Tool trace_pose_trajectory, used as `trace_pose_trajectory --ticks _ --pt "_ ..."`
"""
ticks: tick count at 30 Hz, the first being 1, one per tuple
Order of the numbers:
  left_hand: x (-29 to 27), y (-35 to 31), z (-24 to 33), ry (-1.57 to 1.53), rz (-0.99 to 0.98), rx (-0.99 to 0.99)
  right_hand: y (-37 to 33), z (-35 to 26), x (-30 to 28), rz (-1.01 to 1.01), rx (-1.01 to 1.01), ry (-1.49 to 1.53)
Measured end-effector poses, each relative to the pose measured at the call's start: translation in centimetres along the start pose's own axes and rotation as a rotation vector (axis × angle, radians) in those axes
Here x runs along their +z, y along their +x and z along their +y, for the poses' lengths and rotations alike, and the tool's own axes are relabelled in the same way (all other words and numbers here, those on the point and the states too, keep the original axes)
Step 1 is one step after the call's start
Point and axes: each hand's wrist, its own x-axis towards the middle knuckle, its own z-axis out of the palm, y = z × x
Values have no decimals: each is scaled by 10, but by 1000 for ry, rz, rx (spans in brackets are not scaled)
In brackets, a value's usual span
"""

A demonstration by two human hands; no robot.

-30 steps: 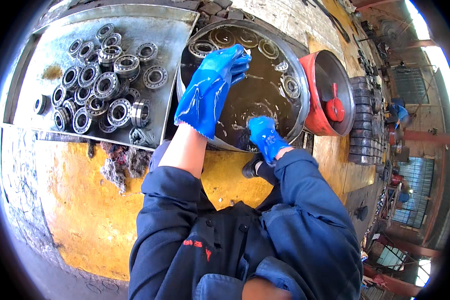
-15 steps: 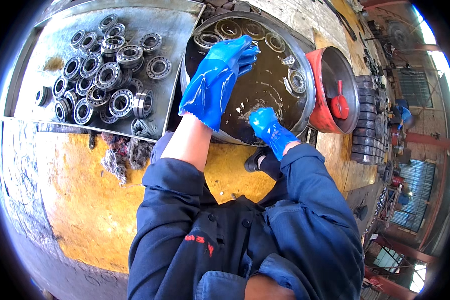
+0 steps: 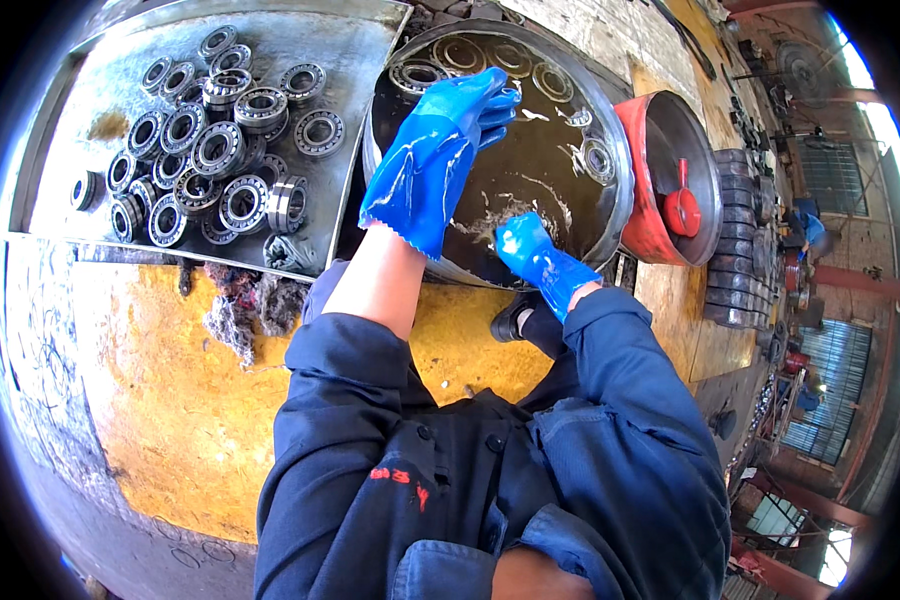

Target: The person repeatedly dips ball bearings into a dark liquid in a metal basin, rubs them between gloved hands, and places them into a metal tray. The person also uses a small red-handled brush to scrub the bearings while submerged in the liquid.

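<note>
Both of my hands wear blue rubber gloves over a round metal drum of dark brownish liquid. My left hand is over the drum's left half, its fingers loosely bent with gaps between them; nothing shows in it, though its palm side is hidden. Close to the near rim, my right hand is closed in a fist at the liquid's surface. Whatever it may grip is out of sight, and ripples and froth surround it. Several bearings lie in the liquid along the far and right sides, among them one bearing beside my left hand.
Left of the drum, a metal tray carries a heap of roller bearings and a dark crumpled cloth. To the right stands a red basin with a red ladle inside. Dirty rags hang below the tray's edge.
My right hand has shifted slightly left at the surface, and the froth around it has spread. My left hand stays almost where it was.
</note>
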Motion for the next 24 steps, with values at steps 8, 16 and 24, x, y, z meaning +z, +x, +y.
trace_pose_trajectory --ticks 8,16,24 --pt "0 -10 1 18 -6 48 -22 17 27 136 475 1028" --pt "1 2 -8 10 -9 5 18 -7 -11 -97 -91 -50" --pt "-1 -1 -16 113 -67 111 -32 50 -27 100 507 773"
